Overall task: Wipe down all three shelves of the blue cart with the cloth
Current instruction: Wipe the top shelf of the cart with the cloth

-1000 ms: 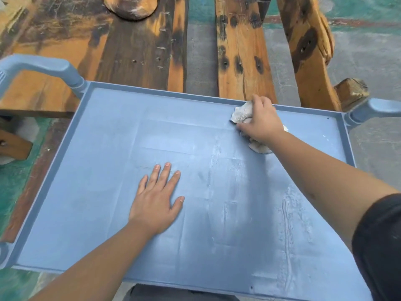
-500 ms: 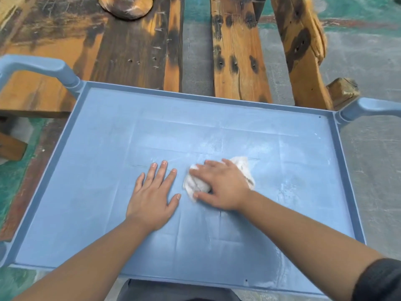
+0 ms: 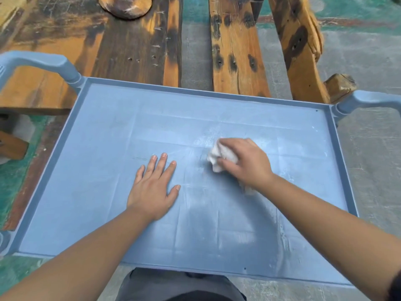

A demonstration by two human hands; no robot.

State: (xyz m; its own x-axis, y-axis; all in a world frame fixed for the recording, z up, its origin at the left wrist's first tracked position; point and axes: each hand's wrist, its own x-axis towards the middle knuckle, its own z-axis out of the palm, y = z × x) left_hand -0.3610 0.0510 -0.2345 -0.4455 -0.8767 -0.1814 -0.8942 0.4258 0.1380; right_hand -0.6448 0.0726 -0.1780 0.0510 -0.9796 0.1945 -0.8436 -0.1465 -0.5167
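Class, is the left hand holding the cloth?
No: the left hand lies flat on the shelf, while the right hand grips the cloth.

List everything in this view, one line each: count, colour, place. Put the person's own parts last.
cart shelf: 1, blue, fills the middle, streaked with pale smears
cart handles: 2, blue, at the far left and far right corners
cloth: 1, white, bunched on the shelf right of centre
wooden planks: several, brown with dark marks, beyond the cart
floor: 1, grey with green patches, around the cart
left hand: 1, flat on the shelf, fingers straight
right hand: 1, grips the cloth against the shelf
dark trousers: bottom edge, under the near rim
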